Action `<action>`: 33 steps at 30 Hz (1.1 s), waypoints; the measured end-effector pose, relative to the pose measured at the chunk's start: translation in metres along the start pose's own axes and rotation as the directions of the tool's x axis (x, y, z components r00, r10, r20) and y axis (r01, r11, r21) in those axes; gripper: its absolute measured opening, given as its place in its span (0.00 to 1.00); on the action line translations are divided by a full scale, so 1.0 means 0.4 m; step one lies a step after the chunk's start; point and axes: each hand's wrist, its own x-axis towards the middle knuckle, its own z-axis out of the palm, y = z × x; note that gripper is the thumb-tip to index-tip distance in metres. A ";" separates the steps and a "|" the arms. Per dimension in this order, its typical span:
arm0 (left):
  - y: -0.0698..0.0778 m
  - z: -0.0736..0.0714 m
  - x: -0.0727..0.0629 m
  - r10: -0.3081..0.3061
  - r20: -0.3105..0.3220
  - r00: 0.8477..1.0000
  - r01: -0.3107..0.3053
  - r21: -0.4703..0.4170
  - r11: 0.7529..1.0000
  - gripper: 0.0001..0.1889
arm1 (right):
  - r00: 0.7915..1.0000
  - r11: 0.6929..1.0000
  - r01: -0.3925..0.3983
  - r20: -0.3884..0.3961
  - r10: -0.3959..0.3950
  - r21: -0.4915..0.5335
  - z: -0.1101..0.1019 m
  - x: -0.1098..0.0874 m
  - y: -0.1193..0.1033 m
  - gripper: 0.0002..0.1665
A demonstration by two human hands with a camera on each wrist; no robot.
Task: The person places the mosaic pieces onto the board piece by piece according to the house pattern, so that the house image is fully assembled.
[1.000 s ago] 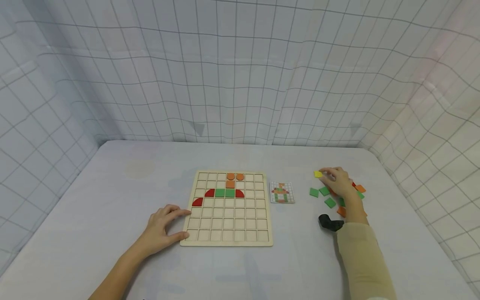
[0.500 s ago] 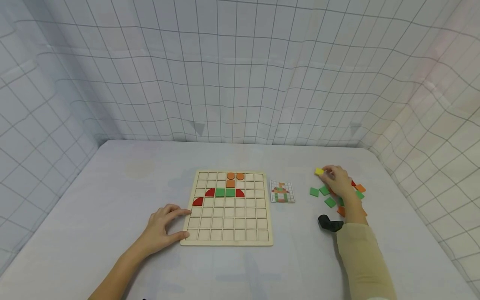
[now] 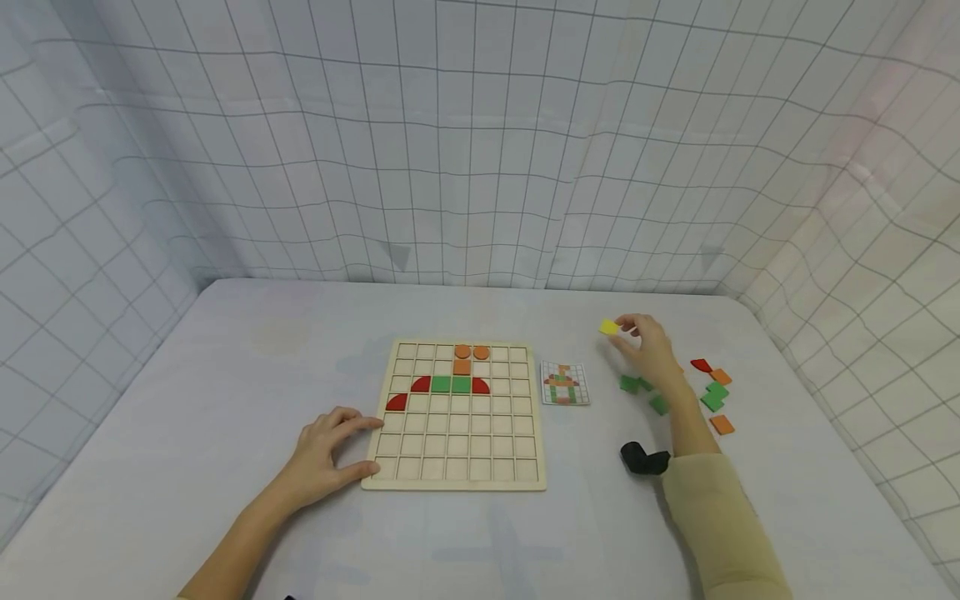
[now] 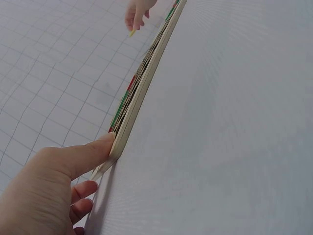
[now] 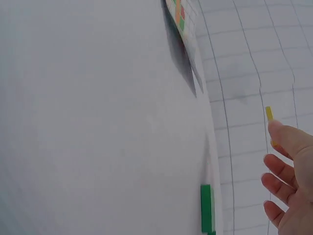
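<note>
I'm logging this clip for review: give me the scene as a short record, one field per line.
Left hand: touches board, left edge
Right hand: pinches yellow tile, held above table
Placed tiles: on board; three red, two green, three orange
Card: printed pattern, beside board
Loose tiles: green, orange, red, on table
Black object: beside right sleeve, identity unclear

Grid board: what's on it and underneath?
On the board: two orange circles, one orange square, two green squares, three red quarter-circles. The left hand covers part of one edge; underneath is hidden.
</note>
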 end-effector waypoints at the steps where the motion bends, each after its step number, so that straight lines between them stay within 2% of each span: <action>1: 0.000 0.000 0.000 0.001 0.000 1.000 -0.001 -0.001 1.000 0.26 | 1.000 1.000 0.013 0.004 -0.013 0.011 0.005 0.000 -0.014 0.19; 8: 0.000 0.001 -0.001 0.003 -0.001 1.000 -0.003 -0.001 1.000 0.26 | 0.992 0.992 0.106 0.055 -0.109 0.061 0.054 -0.002 -0.116 0.19; 12: 0.000 0.001 0.000 0.005 -0.004 1.000 -0.005 -0.004 1.000 0.26 | 0.973 0.974 0.219 0.065 -0.223 0.062 0.090 -0.005 -0.165 0.18; 14: 0.000 0.001 0.000 0.005 -0.004 1.000 -0.005 -0.004 1.000 0.25 | 0.963 0.966 0.252 0.077 -0.257 0.065 0.108 -0.007 -0.191 0.18; 23: -0.001 0.001 -0.002 0.005 -0.004 1.000 -0.005 0.003 1.000 0.25 | 0.957 0.974 0.211 0.184 -0.222 0.078 0.178 -0.024 -0.308 0.18; 33: 0.003 -0.002 -0.001 0.010 -0.007 1.000 -0.010 0.005 1.000 0.26 | 0.910 0.939 0.340 0.229 -0.344 0.058 0.248 -0.029 -0.384 0.18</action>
